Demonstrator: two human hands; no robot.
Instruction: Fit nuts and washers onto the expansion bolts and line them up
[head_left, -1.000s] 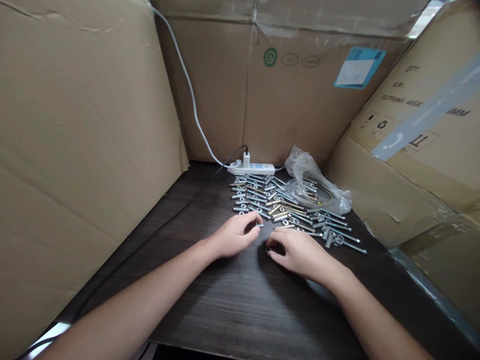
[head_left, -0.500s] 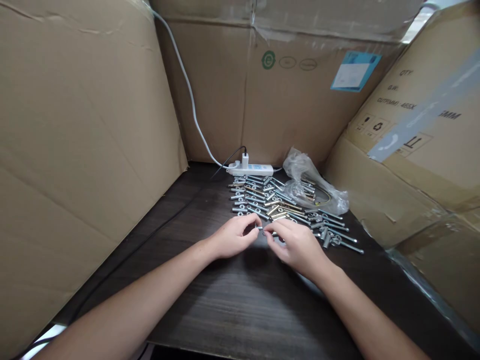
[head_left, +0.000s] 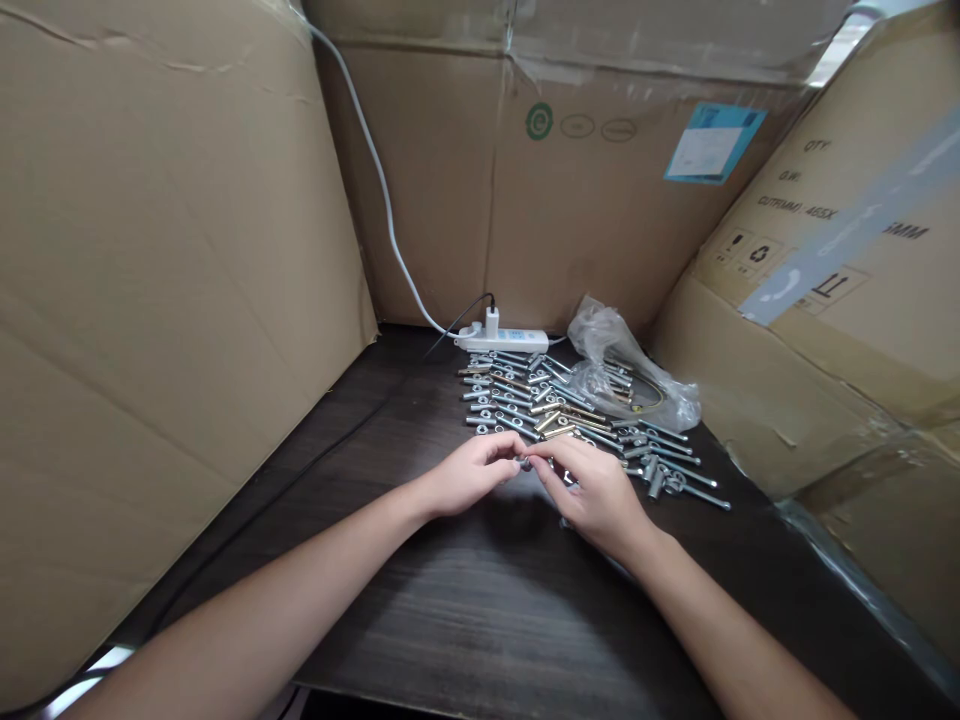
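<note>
My left hand [head_left: 476, 472] pinches a thin silver bolt between thumb and fingers; most of it is hidden by the hand. My right hand [head_left: 589, 482] is closed at the fingertips on a small round metal piece [head_left: 526, 464], at the bolt's end. Whether this is a nut or a washer is too small to tell. The fingertips of both hands meet. A small shiny metal part [head_left: 565, 522] shows just below my right hand. Beyond the hands lie rows of silver and brass-coloured bolts [head_left: 585, 412], with metal sleeves [head_left: 655, 484], nuts and washers [head_left: 482, 430] among them.
A clear plastic bag [head_left: 600, 335] lies over the back right of the rows. Behind them sits a white power strip [head_left: 517, 340] with a plugged-in adapter. A black cable [head_left: 300, 470] crosses the dark table [head_left: 450, 610]. Cardboard boxes [head_left: 427, 200] wall in three sides.
My right fingertips have come left against the bolt's end, closing the small gap between the hands. The small shiny part below my right hand has come into sight.
</note>
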